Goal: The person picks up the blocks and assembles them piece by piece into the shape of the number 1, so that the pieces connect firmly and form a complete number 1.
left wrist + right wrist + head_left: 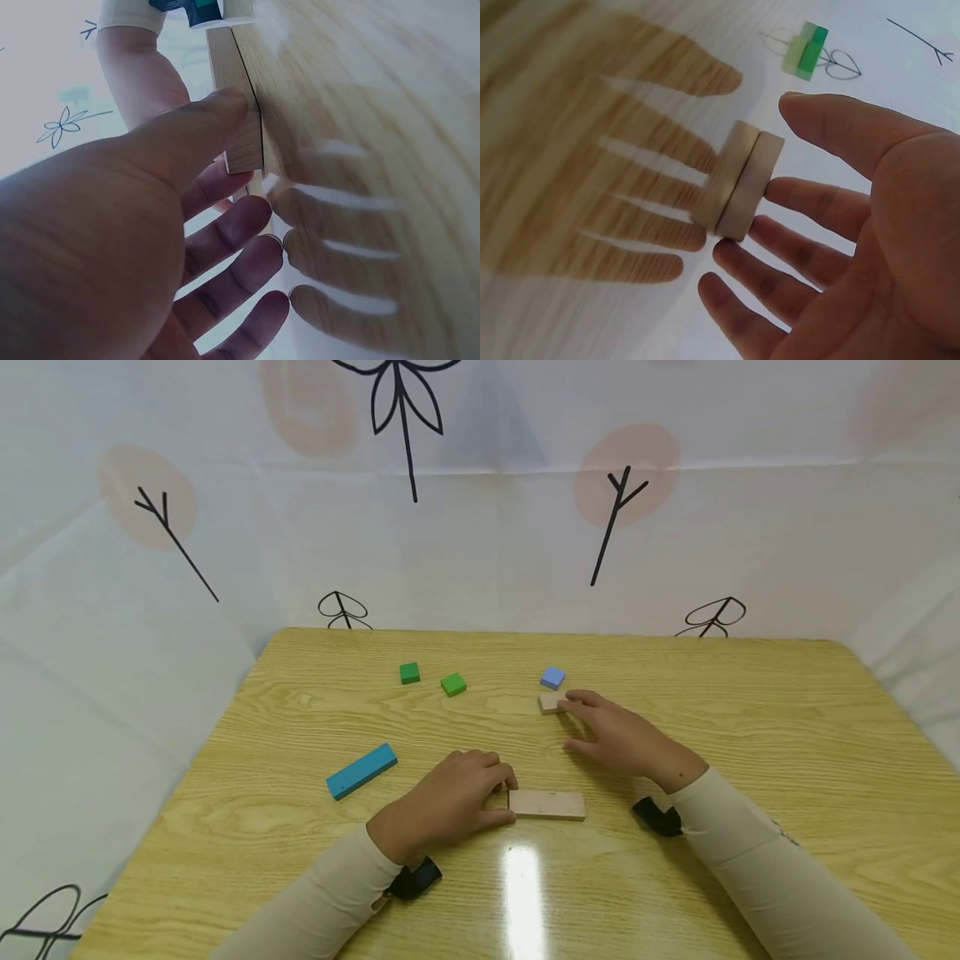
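Near the middle of the table lies a long plain wooden block (547, 805). My left hand (457, 793) pinches its left end between thumb and index finger; the left wrist view shows the thumb lying on that block (244, 142). Farther back, my right hand (618, 735) reaches to a small wooden block (551, 702), whose right end its fingers hide in the head view. In the right wrist view the index fingertip is right at the side of the small wooden block (751, 187), with the thumb spread away from it.
A small light-blue block (552, 677) lies just behind the small wooden block. Two small green blocks, one dark (409, 673) and one lighter (453, 684), lie at the back left. A long blue block (362, 771) lies left of my left hand. A patterned cloth hangs behind the table.
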